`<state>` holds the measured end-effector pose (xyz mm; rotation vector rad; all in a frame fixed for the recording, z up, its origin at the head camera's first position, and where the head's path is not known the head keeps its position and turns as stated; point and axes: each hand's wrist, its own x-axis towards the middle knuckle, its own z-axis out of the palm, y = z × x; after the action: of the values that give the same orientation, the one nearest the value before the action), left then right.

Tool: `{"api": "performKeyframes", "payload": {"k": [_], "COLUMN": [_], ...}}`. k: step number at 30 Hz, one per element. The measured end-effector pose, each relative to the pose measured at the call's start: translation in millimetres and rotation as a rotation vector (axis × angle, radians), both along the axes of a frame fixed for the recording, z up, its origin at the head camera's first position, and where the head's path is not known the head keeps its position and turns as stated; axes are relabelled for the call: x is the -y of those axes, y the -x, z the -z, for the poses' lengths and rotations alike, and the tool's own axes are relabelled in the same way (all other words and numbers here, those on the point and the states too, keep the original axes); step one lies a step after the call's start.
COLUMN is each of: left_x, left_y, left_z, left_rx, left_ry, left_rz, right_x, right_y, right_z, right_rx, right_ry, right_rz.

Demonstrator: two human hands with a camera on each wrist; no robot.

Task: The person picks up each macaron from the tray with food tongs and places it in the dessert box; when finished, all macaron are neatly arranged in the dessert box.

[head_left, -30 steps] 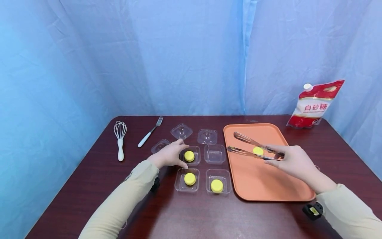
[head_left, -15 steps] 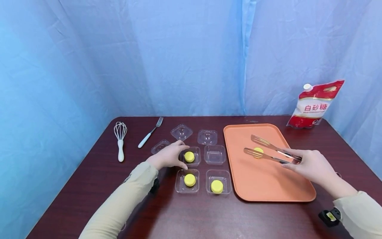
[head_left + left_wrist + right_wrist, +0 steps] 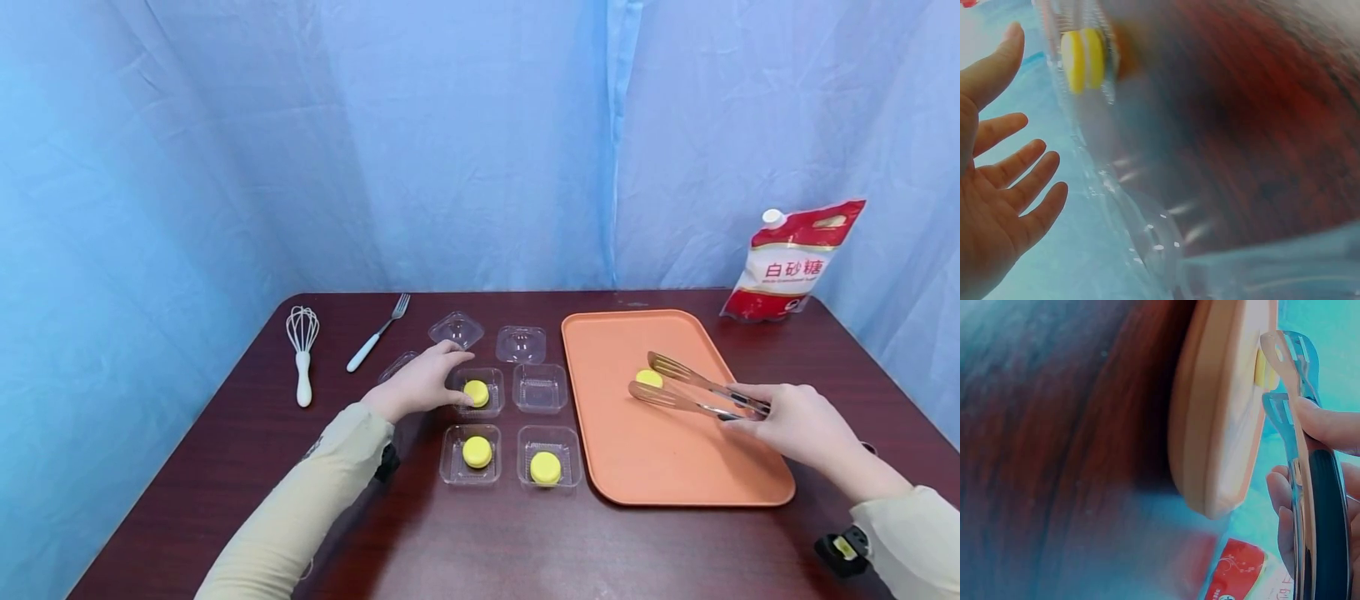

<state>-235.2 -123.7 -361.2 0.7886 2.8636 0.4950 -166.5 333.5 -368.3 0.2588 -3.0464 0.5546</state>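
Observation:
My right hand (image 3: 798, 427) holds metal tongs (image 3: 670, 398) with slotted ends over the orange tray (image 3: 675, 471). Their arms stand apart, the ends beside a yellow macaron (image 3: 649, 378) lying on the tray. In the right wrist view, thumb and fingers grip the tongs (image 3: 1329, 512) along the dark handle. My left hand (image 3: 416, 385) is spread, fingers relaxed, at the back left clear plastic box (image 3: 495, 406), which has a macaron (image 3: 476, 392) in it. The left wrist view shows that palm empty. Two front boxes hold a macaron (image 3: 477, 452) and a macaron (image 3: 545, 468).
An empty clear box (image 3: 540, 386) stands at the back right of the group. Clear lids, one of them a domed lid (image 3: 521, 343), lie behind the boxes. A fork (image 3: 378, 332) and a whisk (image 3: 303, 367) lie left; a sugar pouch (image 3: 783, 271) stands back right.
The right hand has moved right across the tray, and the tongs' ends have come nearer each other beside the macaron. The left hand has shifted slightly back and left.

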Motion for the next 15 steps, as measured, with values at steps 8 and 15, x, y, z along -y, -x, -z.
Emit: {"api": "performKeyframes", "payload": {"k": [8,15], "left_x": [-8.4,-16.8], "left_y": [-3.4,-5.8], "left_z": [-9.5,-13.7], "left_rx": [-0.043,-0.045], "left_ry": [-0.034,-0.045], "left_rz": [0.018,0.026], "right_x": [-2.5,-2.9], "right_y": [2.6,2.6], "right_z": [0.6,0.9], "right_rx": [0.047,0.089], "right_ry": [-0.007,0.000], "right_rz": [-0.006,0.000]}}
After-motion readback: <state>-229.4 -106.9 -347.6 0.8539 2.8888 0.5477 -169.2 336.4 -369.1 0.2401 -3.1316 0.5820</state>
